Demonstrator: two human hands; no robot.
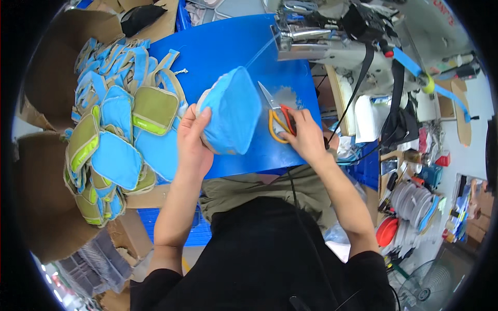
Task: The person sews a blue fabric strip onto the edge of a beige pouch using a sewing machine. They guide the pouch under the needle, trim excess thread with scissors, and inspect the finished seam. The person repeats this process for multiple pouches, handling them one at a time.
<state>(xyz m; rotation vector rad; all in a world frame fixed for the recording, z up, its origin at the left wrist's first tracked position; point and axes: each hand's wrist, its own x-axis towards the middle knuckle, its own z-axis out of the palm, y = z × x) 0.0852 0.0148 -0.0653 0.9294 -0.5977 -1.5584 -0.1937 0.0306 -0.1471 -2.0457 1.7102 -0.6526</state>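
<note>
My left hand [195, 136] is closed on the edge of a blue fabric pouch [232, 113], thumb on its near side. The pouch is held up tilted over the blue table, with a beige edge showing by my fingers. Pale threads [262, 51] run from near its top toward the sewing machine [303, 42] at the far right. My right hand [307, 136] is closed on the orange handles of a pair of scissors [275, 111]. Their blades point away from me, slightly parted, low over the table. Some of the right fingers are hidden behind the handles.
A heap of blue, beige and green sewn pouches [116, 158] lies left of my left hand, with straps [122, 65] behind it. Open cardboard boxes [46, 192] stand at the far left. Black cords [358, 88] hang by the machine. Thread spools [412, 199] sit at right.
</note>
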